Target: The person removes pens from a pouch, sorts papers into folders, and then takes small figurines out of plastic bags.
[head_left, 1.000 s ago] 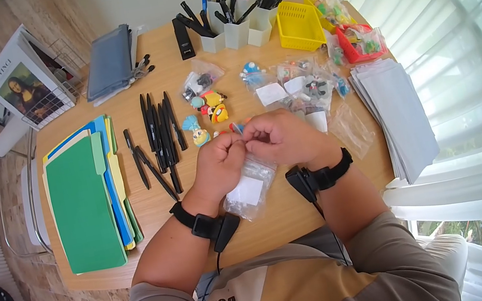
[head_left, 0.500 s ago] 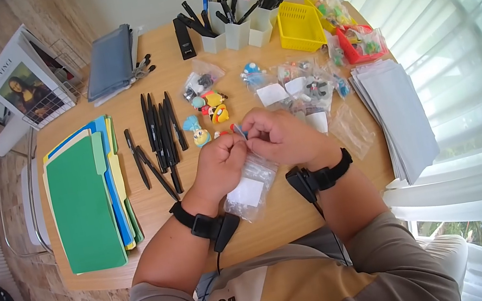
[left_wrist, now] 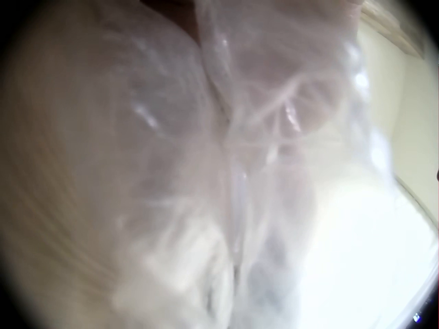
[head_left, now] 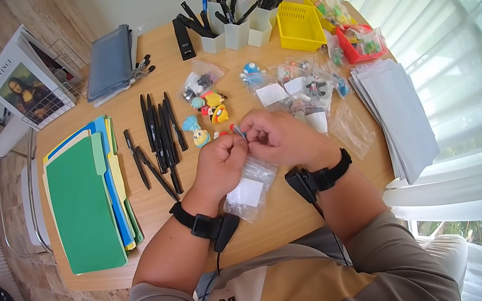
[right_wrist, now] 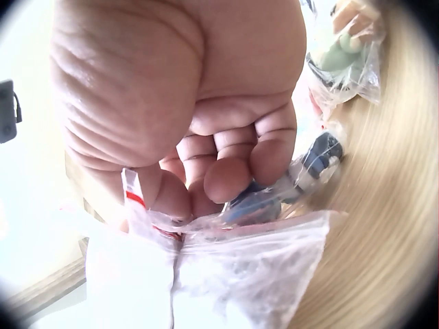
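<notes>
A clear zip bag (head_left: 261,171) with a white paper label (head_left: 245,193) hangs between both hands, close to the table's front edge. My left hand (head_left: 222,163) grips its upper edge from the left side. From the right, my right hand (head_left: 283,138) pinches the same edge with thumb and curled fingers, the two hands nearly meeting. In the right wrist view, the bag's red-striped seal strip (right_wrist: 134,197) pokes up beside the thumb. Crumpled clear plastic (left_wrist: 274,147) fills most of the left wrist view. Just beyond the fingertips shows a small red and blue piece (head_left: 234,128), partly hidden.
Small toy figures (head_left: 218,113) lie beyond the hands, with bagged toys (head_left: 310,88) to their right. Black pens (head_left: 162,132) and coloured folders (head_left: 80,204) are on the left. White envelopes (head_left: 396,116), a yellow basket (head_left: 299,25) and a red basket (head_left: 358,45) stand right.
My right hand's fingers have shifted slightly at the bag's upper edge, and more of the red and blue piece shows beyond them. The left hand stays almost in place.
</notes>
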Motion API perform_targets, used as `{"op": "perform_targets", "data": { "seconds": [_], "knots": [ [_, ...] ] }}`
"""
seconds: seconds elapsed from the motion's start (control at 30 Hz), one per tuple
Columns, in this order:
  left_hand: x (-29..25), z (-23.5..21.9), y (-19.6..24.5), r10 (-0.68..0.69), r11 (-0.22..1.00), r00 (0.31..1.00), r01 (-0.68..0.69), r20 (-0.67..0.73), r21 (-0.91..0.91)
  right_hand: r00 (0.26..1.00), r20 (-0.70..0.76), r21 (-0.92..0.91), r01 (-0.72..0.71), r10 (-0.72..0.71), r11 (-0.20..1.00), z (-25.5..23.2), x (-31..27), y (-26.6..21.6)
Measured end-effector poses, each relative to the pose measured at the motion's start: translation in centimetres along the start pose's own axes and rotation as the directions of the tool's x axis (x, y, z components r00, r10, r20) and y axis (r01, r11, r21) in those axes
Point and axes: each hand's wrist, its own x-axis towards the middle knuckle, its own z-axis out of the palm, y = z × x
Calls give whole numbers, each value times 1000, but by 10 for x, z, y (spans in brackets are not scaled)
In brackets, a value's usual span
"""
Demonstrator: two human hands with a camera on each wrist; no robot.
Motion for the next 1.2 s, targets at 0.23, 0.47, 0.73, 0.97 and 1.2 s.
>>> {"op": "perform_targets", "data": {
  "seconds": [0.23, 0.47, 0.73, 0.97, 1.2],
  "knots": [
    [-1, 1, 3, 22, 998, 1000, -22, 13, 55, 1000, 14, -19, -3, 3, 1000, 1, 0, 0],
    [-2, 1, 7, 40, 997, 999, -42, 26, 60, 1000, -5, -22, -18, 18, 1000, 1, 0, -1],
    [-2, 1, 4, 28, 999, 999, -29, 35, 36, 998, -56, -24, 22, -24, 999, 1, 1, 0],
    [-2, 1, 4, 40, 997, 998, -42, 49, 59, 999, -32, -11, -25, 24, 1000, 1, 1, -1],
    [-1, 2, 2, 69, 996, 998, -70, 8, 56, 999, -44, -26, -25, 24, 999, 2, 0, 2]
  ]
}}
